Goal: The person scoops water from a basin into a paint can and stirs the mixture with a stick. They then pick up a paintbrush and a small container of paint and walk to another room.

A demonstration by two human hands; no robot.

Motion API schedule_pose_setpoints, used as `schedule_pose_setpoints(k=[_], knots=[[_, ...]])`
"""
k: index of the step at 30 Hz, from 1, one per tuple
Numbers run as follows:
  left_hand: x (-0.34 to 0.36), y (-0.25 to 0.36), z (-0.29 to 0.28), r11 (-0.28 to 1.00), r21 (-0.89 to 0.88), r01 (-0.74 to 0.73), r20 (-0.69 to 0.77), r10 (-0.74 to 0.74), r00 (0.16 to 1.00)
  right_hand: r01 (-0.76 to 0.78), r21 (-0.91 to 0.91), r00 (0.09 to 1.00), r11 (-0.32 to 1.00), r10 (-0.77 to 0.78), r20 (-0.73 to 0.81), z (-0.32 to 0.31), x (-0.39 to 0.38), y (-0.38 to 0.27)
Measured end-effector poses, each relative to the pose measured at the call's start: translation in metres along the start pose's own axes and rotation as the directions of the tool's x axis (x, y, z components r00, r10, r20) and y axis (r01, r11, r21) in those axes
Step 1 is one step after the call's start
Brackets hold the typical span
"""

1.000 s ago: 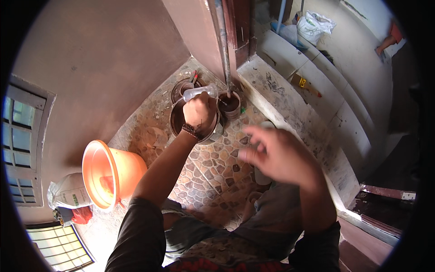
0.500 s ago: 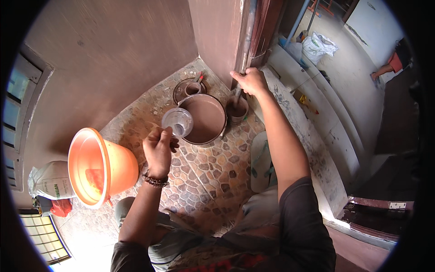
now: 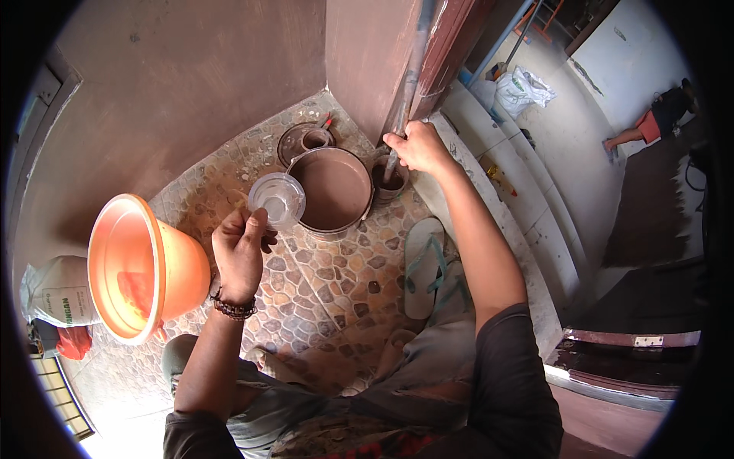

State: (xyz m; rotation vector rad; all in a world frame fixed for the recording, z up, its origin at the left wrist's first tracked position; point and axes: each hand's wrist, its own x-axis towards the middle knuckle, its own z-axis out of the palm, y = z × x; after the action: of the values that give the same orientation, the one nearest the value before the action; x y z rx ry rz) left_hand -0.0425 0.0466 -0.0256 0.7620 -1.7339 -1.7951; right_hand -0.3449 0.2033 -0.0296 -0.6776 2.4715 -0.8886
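Note:
My left hand (image 3: 238, 249) holds a clear plastic cup (image 3: 278, 195) by its edge, just left of a wide bucket of brown paint (image 3: 331, 187). My right hand (image 3: 419, 145) is closed round a long grey pole (image 3: 413, 65), whose lower end stands in a small brown-smeared pot (image 3: 390, 191) beside the bucket. Behind the bucket, a round lid (image 3: 287, 151) bears a small cup (image 3: 315, 139) and a red-handled tool (image 3: 328, 122). A pale flip-flop (image 3: 419, 302) lies on the stone-patterned tiles, below my right forearm.
An orange bucket (image 3: 176, 252) and a white sack (image 3: 57, 291) stand at left. Concrete steps (image 3: 527, 183) run along the right, bearing a yellow-marked brush (image 3: 501, 180). A white bag (image 3: 524, 92) sits farther back. Another person (image 3: 657, 122) is at far upper right.
Over the last second my left hand has moved left and down with the cup, away from the paint bucket. My right hand has risen and taken hold of the pole.

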Motion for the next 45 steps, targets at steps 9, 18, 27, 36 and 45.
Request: schedule_pose_setpoints(k=[9, 18, 27, 36, 45], knots=[[-0.006, 0.006, -0.012, 1.0, 0.016, -0.027, -0.035, 0.028, 0.999, 0.033, 0.078, 0.999, 0.996, -0.034, 0.009, 0.004, 0.003, 0.016], [-0.008, 0.009, -0.016, 0.999, 0.028, -0.017, -0.063, 0.019, 0.998, 0.01, 0.01, 1.0, 1.0, -0.01, -0.022, 0.005, 0.003, 0.021], [-0.007, 0.01, -0.02, 0.999, 0.009, -0.045, -0.076, 0.046, 0.996, -0.008, 0.012, 1.0, 1.0, 0.008, -0.023, 0.002, 0.003, 0.025], [-0.005, 0.016, -0.026, 0.999, -0.018, -0.047, -0.119, 0.045, 0.992, -0.001, -0.023, 0.998, 1.0, -0.001, -0.056, 0.002, 0.002, 0.022], [-0.005, 0.025, -0.034, 0.993, 0.031, -0.117, -0.163, 0.12, 0.979, 0.044, -0.109, 0.994, 0.993, -0.054, -0.095, 0.001, 0.001, 0.021]])
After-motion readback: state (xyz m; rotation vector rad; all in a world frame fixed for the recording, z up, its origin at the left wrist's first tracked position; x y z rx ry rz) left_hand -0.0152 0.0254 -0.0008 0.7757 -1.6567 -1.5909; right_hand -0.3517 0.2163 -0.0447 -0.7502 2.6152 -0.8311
